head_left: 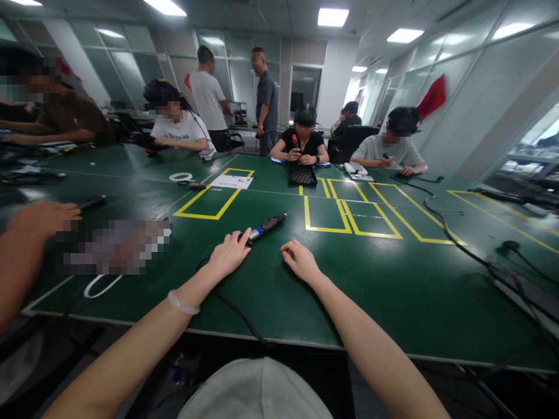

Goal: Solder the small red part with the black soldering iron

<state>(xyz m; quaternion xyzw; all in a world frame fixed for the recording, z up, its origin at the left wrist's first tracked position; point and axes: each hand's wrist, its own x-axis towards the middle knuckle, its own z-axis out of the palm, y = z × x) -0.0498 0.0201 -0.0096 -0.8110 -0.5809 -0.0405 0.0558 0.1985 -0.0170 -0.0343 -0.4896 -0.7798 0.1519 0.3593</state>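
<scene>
My left hand (229,255) lies on the green table, its fingers closed around the rear end of a black electric screwdriver (265,228) with a blue band. The tool lies flat, its thin tip pointing away and to the right. A black cord (239,314) runs from under my left forearm over the front edge of the table. My right hand (302,262) rests on the table to the right of the screwdriver, apart from it. Its fingers are loosely bent with a gap by the thumb, and nothing shows in them.
Yellow tape outlines (329,228) mark the table ahead. A white paper (231,182) lies on one outline. At left are a blurred-out item (116,247) and another person's hand (43,218). Black cables (458,247) cross the right side. A co-worker opposite sits behind a black tray (302,176).
</scene>
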